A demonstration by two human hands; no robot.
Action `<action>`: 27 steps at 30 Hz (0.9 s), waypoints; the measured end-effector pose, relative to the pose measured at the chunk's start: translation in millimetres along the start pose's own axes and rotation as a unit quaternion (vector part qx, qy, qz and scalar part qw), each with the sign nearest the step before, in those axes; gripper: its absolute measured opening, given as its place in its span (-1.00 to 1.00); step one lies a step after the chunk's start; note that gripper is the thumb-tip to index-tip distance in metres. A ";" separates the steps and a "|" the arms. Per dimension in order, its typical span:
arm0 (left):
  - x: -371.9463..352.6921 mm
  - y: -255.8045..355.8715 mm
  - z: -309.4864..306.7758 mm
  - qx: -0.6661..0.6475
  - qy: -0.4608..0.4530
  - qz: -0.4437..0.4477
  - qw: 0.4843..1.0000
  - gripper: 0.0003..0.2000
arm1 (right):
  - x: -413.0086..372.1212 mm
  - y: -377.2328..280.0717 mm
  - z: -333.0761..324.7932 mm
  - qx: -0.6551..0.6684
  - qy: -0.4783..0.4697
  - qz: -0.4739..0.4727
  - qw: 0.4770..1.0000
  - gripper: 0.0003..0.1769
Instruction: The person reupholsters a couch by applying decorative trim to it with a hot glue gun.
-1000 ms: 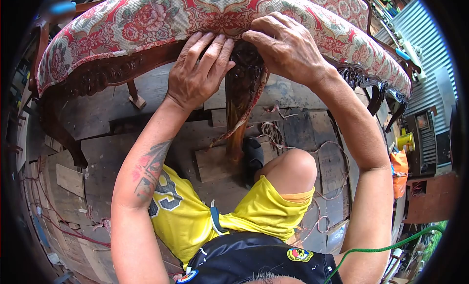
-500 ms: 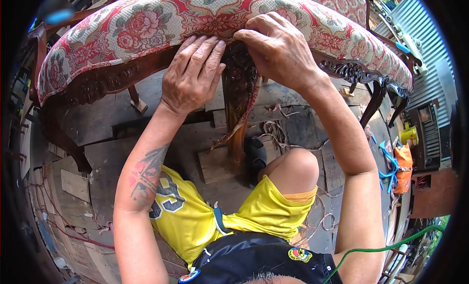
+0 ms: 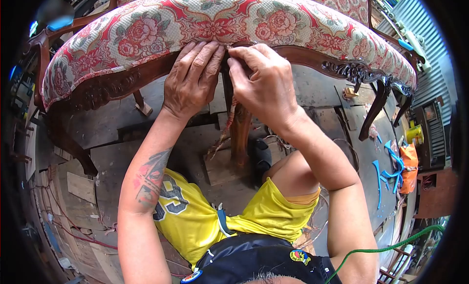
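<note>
The left hand (image 3: 192,79) lays its fingers side by side on the low edge of the flowery seat (image 3: 141,32). I can't tell if its grip pinches. Beside it, the right hand (image 3: 267,86) bends its grip at the same edge, pinch hidden. Below this grip are a thin strip (image 3: 229,120) and the brown leg (image 3: 240,137).

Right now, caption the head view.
Left hand and right hand at the lower edge of a curved, red-and-cream floral fabric seat.
</note>
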State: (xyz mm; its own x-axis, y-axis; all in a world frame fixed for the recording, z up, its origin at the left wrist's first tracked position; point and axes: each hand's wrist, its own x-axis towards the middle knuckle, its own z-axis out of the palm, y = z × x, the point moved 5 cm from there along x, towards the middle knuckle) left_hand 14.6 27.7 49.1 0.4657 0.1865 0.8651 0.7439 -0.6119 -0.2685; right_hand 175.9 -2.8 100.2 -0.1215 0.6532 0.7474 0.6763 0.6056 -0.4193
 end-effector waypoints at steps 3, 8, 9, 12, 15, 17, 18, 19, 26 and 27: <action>-0.1 1.0 -0.5 0.001 0.000 -0.003 1.000 -0.54 | -6.1 -0.6 6.0 0.006 0.016 0.019 1.000 -0.79; -1.2 1.3 0.8 0.005 0.005 -0.003 1.000 -0.56 | -11.6 -1.4 10.7 0.005 0.004 0.021 1.000 -0.79; -1.2 0.8 0.8 0.001 0.003 -0.004 1.000 -0.56 | -12.4 -2.3 10.8 0.006 -0.007 0.028 1.000 -0.78; 0.1 0.7 -1.2 -0.013 0.000 -0.006 1.000 -0.55 | -15.9 -5.9 9.3 -0.016 -0.030 0.037 0.999 -0.75; 2.9 0.4 -4.2 -0.033 -0.003 -0.014 0.999 -0.56 | -18.3 -2.0 8.4 0.010 -0.050 0.042 0.998 -0.71; 4.1 1.2 -4.1 -0.044 -0.006 -0.021 0.999 -0.57 | -17.9 4.5 6.6 0.052 -0.062 0.061 0.995 -0.70; 5.1 1.7 -4.3 -0.047 0.001 -0.026 0.999 -0.60 | -17.8 8.9 6.1 0.095 -0.075 0.078 0.990 -0.69; 6.0 2.4 -4.5 -0.050 0.007 -0.032 0.998 -0.62 | -17.7 12.6 4.0 0.095 -0.074 0.080 0.990 -0.69; 8.8 7.0 -4.2 -0.005 0.014 -0.020 1.000 -0.67 | -61.5 59.4 -87.4 0.193 -0.017 0.265 0.945 -0.71; 9.8 6.5 -5.4 0.014 0.015 -0.018 1.000 -0.68 | -83.6 70.6 -111.6 0.196 0.000 0.342 0.919 -0.70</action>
State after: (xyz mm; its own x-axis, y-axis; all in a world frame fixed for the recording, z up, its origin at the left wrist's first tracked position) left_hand 21.4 21.4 58.1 0.4242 0.1851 0.8864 0.7730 -0.5839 -0.2480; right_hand 314.9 -65.4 65.6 0.2341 0.9423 0.2393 0.2810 0.1701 -0.9445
